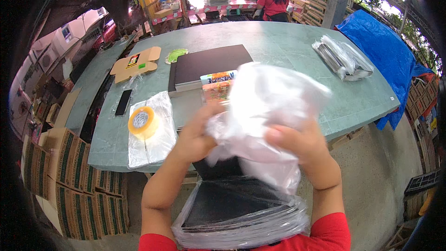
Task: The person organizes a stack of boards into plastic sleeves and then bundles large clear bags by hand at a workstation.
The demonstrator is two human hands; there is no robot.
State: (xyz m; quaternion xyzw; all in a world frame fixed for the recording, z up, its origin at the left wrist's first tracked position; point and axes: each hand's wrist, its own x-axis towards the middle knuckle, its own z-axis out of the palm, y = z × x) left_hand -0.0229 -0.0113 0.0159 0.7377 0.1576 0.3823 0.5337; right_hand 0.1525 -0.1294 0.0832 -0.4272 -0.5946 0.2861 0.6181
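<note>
- Beyond a large grey-green table (278, 46), people work around a pink-edged table (204, 9), one in a red shirt (274, 7); a blue tarp (381, 42) drapes over something at right.
- Crumpled and blurred, a clear plastic bag (278, 88) hangs over the table's near edge, between the left hand (197, 135) and the right hand (299, 144). Both are closed on it, the right thumb pressing on its face; most fingertips are hidden behind the film. Two hands probably suit something so limp.
- Below them, a plastic-wrapped stack (223, 204) sits close against the body, perhaps for easy reach. Its loose film holds flat black items; whether it is sealed, I cannot tell.
- Left of the hands, a tape roll (142, 123) lies on flat clear bags (148, 153), perhaps weighting them. A black phone (123, 102) is just beside.
- Farther back, a flattened cardboard box (130, 67) lies near black-covered stacks (213, 62) and colourful printed packs (218, 79).
- At right, a clear-wrapped bundle (341, 58) shows dark items inside.
- Brown cartons (69, 162) stand piled at lower left, contents hidden.
</note>
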